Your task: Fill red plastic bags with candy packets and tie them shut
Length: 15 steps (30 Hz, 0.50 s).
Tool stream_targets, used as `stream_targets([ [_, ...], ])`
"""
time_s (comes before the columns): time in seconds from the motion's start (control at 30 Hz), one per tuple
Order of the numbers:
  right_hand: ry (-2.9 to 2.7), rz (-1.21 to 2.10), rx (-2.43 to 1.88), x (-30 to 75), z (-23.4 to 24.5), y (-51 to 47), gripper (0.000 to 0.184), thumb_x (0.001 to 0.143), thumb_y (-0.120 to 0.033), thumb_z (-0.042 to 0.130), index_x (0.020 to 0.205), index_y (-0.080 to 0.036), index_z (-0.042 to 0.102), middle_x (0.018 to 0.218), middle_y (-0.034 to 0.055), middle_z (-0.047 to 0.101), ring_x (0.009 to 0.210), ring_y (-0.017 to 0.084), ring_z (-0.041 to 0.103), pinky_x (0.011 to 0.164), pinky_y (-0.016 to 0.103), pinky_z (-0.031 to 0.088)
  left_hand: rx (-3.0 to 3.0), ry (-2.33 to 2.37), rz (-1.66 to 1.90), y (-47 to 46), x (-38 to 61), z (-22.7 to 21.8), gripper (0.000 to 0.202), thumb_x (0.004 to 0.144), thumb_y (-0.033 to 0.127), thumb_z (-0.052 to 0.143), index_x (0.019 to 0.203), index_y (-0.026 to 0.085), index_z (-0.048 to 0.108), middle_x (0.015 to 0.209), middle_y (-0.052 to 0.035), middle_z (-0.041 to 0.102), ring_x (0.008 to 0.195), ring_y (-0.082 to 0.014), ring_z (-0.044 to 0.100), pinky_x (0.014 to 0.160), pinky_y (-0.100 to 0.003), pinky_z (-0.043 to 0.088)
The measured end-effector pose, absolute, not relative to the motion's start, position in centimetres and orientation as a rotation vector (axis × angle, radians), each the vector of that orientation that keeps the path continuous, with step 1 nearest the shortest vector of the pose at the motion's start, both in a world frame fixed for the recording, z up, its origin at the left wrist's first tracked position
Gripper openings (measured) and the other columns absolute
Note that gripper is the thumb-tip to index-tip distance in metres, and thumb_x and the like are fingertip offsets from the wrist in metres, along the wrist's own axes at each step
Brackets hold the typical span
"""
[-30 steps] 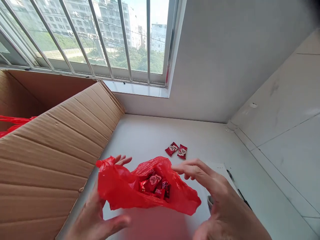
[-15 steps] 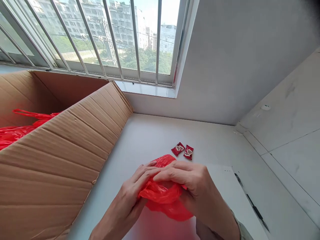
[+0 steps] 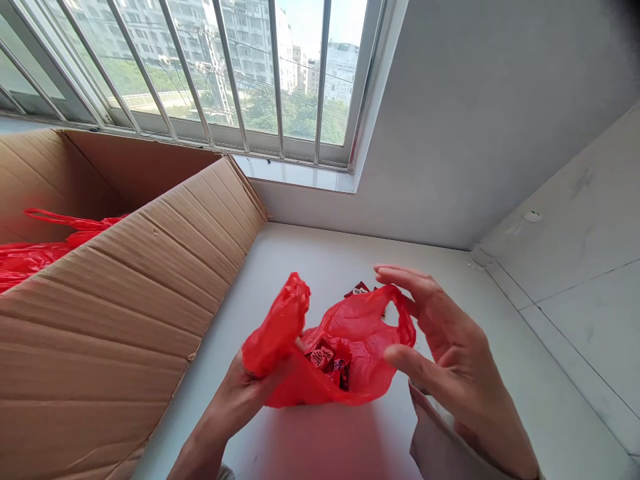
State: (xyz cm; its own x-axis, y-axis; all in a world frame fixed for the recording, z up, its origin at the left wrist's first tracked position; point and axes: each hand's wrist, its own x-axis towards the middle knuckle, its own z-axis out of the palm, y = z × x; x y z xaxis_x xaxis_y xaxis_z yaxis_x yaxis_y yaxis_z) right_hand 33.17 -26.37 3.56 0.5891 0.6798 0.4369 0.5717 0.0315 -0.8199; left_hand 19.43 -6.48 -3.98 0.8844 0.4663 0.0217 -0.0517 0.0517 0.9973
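Note:
A thin red plastic bag (image 3: 363,330) is spread open above the white table, its mouth facing me. Inside lie small dark-red wrapped packets (image 3: 321,357) with pale lettering. My left hand (image 3: 243,403) grips the bag's left side, and the red film covers most of its fingers. At the right handle loop, my right hand (image 3: 457,343) has thumb and fingers spread apart around the edge, touching it at most lightly. Behind the bag, a dark-red packet (image 3: 359,290) rests on the table; a second one beside it is mostly hidden.
To the left stands a large open cardboard box (image 3: 165,267) with more red plastic bags (image 3: 35,263) inside. A barred window (image 3: 225,73) and its sill are at the back. White walls bound the table (image 3: 295,250) behind and to the right.
My hands have moved apart, and the bunched bag is now pulled wide open, showing packets inside. My right hand has let go and moved right. The bag now partly covers the packets behind it.

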Motion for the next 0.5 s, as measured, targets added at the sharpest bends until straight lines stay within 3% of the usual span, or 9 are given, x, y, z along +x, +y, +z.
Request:
stream_targets([
  [0.1, -1.116, 0.119, -1.827, 34.1, 2.6, -27.7, 0.075, 0.074, -0.038, 0.077, 0.14, -0.035, 0.042, 0.143, 0.0036, 0.045, 0.13, 0.024, 0.045, 0.106, 0.037, 0.043, 1.327, 0.311, 0.312, -6.5, 19.4, -4.2, 0.017, 0.076, 0.035, 0.074, 0.076, 0.021, 0.064, 0.11, -0.0072, 0.065, 0.101, -0.0297, 0.062, 0.081, -0.035, 0.055],
  [0.17, -1.076, -0.001, -1.98, 34.7, 1.9, -28.1, 0.057, 0.083, -0.035, 0.069, 0.136, -0.033, 0.048, 0.139, 0.0046, 0.05, 0.119, 0.021, 0.055, 0.095, 0.034, 0.05, 1.256, 0.237, 0.325, -6.6, 19.4, -3.9, 0.019, 0.08, 0.038, 0.069, 0.076, 0.022, 0.061, 0.109, -0.007, 0.065, 0.109, -0.0309, 0.059, 0.085, -0.038, 0.054],
  [0.23, -0.967, -0.191, -2.098, 35.2, 1.3, -28.1, 0.029, 0.091, -0.03, 0.057, 0.119, -0.028, 0.063, 0.121, 0.0049, 0.063, 0.093, 0.017, 0.065, 0.076, 0.029, 0.054, 1.195, 0.184, 0.366, -6.7, 19.3, -3.6, 0.018, 0.084, 0.039, 0.066, 0.077, 0.023, 0.06, 0.096, -0.0053, 0.068, 0.108, -0.0285, 0.06, 0.09, -0.039, 0.052],
  [0.3, -0.883, -0.323, -2.132, 35.2, 1.1, -28.2, 0.018, 0.092, -0.028, 0.055, 0.101, -0.027, 0.071, 0.096, 0.002, 0.07, 0.069, 0.013, 0.063, 0.062, 0.025, 0.052, 1.099, 0.171, 0.398, -6.6, 19.3, -3.2, 0.019, 0.085, 0.041, 0.064, 0.08, 0.024, 0.058, 0.082, -0.0025, 0.068, 0.098, -0.0244, 0.063, 0.09, -0.038, 0.051],
  [0.37, -0.783, -0.39, -2.056, 34.8, 1.3, -28.4, 0.011, 0.087, -0.029, 0.062, 0.09, -0.027, 0.072, 0.08, -0.0008, 0.07, 0.06, 0.011, 0.059, 0.056, 0.022, 0.049, 0.978, 0.142, 0.411, -6.5, 19.3, -2.8, 0.019, 0.086, 0.041, 0.063, 0.081, 0.024, 0.056, 0.064, 0.0017, 0.062, 0.078, -0.0183, 0.063, 0.085, -0.034, 0.053],
  [0.43, -0.631, -0.409, -1.886, 34.2, 1.8, -28.6, 0.008, 0.081, -0.029, 0.07, 0.088, -0.028, 0.072, 0.074, -0.0019, 0.069, 0.059, 0.01, 0.059, 0.052, 0.019, 0.048, 0.872, 0.142, 0.416, -6.5, 19.4, -2.4, 0.018, 0.087, 0.037, 0.063, 0.081, 0.024, 0.053, 0.051, 0.0067, 0.049, 0.056, -0.0105, 0.052, 0.076, -0.027, 0.052],
  [0.5, -0.53, -0.327, -1.72, 33.7, 2.3, -28.7, 0.013, 0.077, -0.028, 0.074, 0.09, -0.027, 0.071, 0.069, -0.0024, 0.066, 0.055, 0.01, 0.058, 0.046, 0.017, 0.047, 0.863, 0.223, 0.441, -6.7, 19.5, -2.0, 0.022, 0.087, 0.034, 0.064, 0.075, 0.021, 0.05, 0.05, 0.0084, 0.038, 0.048, -0.0065, 0.039, 0.065, -0.02, 0.049],
])
